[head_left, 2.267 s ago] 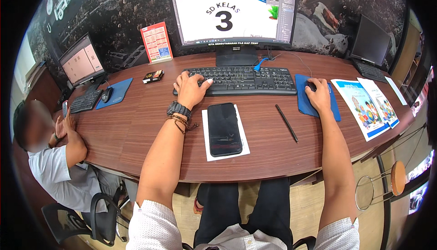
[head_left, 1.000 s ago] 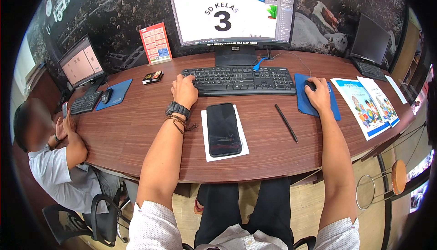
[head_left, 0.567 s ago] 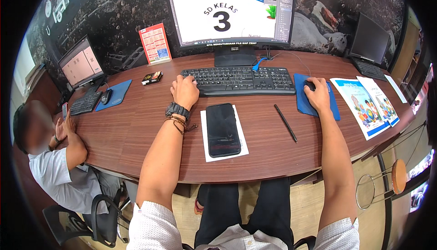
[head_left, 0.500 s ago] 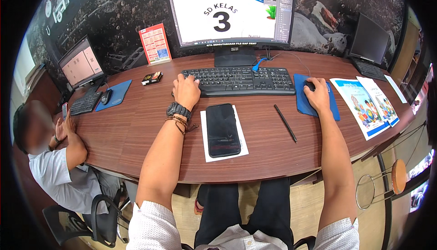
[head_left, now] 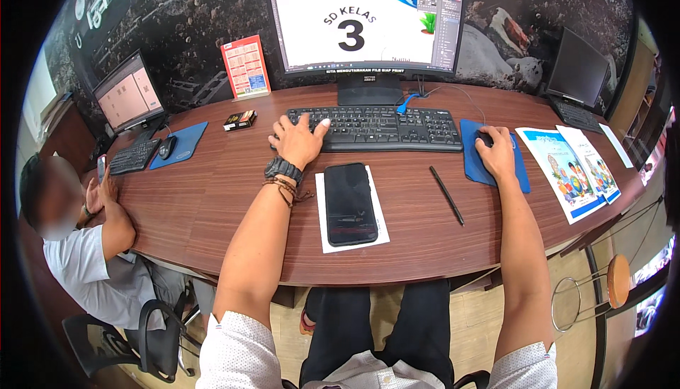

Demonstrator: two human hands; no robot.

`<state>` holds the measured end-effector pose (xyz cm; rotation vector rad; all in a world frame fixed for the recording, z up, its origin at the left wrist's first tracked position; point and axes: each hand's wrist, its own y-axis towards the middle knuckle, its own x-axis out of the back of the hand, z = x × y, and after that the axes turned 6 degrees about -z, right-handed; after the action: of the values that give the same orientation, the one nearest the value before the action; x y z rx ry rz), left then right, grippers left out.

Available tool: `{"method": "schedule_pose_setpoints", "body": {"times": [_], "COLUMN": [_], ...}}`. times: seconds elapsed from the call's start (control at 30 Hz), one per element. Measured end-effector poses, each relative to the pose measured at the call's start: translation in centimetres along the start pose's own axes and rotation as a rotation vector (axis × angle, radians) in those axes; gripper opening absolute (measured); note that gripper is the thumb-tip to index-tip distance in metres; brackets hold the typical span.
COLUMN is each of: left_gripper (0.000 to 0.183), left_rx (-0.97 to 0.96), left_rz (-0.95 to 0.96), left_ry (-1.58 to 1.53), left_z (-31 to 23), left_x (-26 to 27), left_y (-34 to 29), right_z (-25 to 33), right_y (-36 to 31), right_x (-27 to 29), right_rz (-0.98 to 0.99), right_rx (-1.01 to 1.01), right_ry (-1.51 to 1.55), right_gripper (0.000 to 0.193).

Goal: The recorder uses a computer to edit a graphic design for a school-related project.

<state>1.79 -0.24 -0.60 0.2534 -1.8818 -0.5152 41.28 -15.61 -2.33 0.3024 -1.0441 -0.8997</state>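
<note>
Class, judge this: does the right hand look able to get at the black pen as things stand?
Probably yes: the black pen lies on the desk to the left of the right hand, and nothing upright stands between them, though the hand would likely have to leave the mouse first.

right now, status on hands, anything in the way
Left hand spread over long black keyboard. Right hand gripping black mouse on blue mat. Blue cable end at keyboard's far edge; black rectangular phone on white paper.
</note>
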Motion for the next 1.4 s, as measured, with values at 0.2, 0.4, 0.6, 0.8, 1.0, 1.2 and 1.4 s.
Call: {"method": "schedule_pose_setpoints", "body": {"times": [0.2,0.4,0.6,0.8,1.0,1.2,1.4], "left_gripper": [0.072,0.074,0.075,0.075,0.076,0.075,0.075], "left_rx": [0.116,0.104,0.104,0.094,0.095,0.098,0.087], "left_rz": [0.020,0.021,0.017,0.014,0.030,0.027,0.016], "left_ry": [-0.050,-0.027,-0.022,-0.023,-0.019,-0.026,-0.025], "left_z": [1.30,0.97,1.06,1.23,1.13,1.18,1.30], "left_x": [0.03,0.02,-0.16,-0.35,-0.20,-0.23,-0.41], "left_y": [0.13,-0.10,-0.08,-0.04,-0.04,-0.06,-0.01], "right_z": [-0.02,0.02,-0.24,-0.12,-0.22,0.04,-0.16], "right_y": [0.00,0.03,0.03,0.01,0.08,0.04,0.11], "right_x": [0.04,0.10,-0.05,-0.01,-0.01,0.14,0.04], "right_rz": [0.008,0.010,-0.004,-0.012,-0.008,0.007,0.005], "right_rx": [-0.001,-0.001,0.016,0.020,0.022,0.005,0.010], "right_ry": [-0.001,-0.006,0.011,0.016,0.013,0.004,-0.014], "right_gripper": [0.036,0.035,0.035,0.036,0.036,0.037,0.037]}}
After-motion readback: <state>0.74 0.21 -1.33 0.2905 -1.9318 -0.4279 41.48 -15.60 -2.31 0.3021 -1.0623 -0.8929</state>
